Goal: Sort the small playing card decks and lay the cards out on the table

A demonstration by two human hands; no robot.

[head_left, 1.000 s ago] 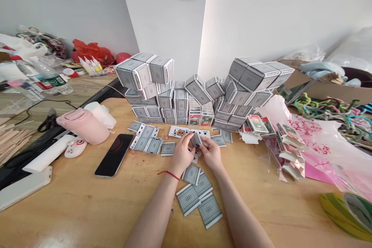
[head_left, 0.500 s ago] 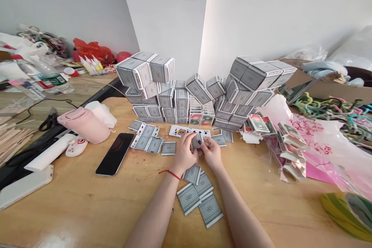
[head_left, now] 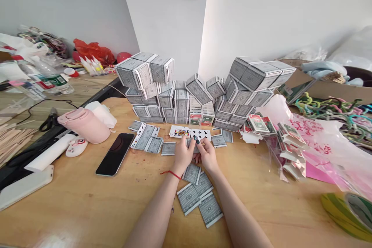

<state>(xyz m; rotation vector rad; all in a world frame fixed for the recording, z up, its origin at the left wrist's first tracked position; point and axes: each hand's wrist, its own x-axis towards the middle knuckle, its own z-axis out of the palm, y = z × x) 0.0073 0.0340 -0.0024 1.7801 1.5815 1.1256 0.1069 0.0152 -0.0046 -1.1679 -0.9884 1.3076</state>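
Note:
My left hand [head_left: 183, 155] and my right hand [head_left: 207, 155] meet at the middle of the wooden table [head_left: 58, 209], pinching a grey-backed playing card [head_left: 190, 142] between their fingertips. Most of that card is hidden by my fingers. Just beyond them lie two face-up playing cards [head_left: 189, 133], a spade card among them. Nearer me, below my wrists, lie several grey-backed cards [head_left: 200, 197]. More grey-backed cards [head_left: 147, 138] lie in a group left of my left hand. A red string [head_left: 171, 174] circles my left wrist.
A tall stacked structure of grey patterned card boxes [head_left: 181, 100] rises behind my hands against the wall. To the left are a black phone [head_left: 115, 154] and a pink bottle [head_left: 84, 126]. Red-and-green card packs [head_left: 258, 124] and a pink plastic bag [head_left: 319, 143] lie right.
The grey-backed card has moved down and to the left between my hands, and my hands have lowered slightly. More of the face-up cards now shows beyond my fingers.

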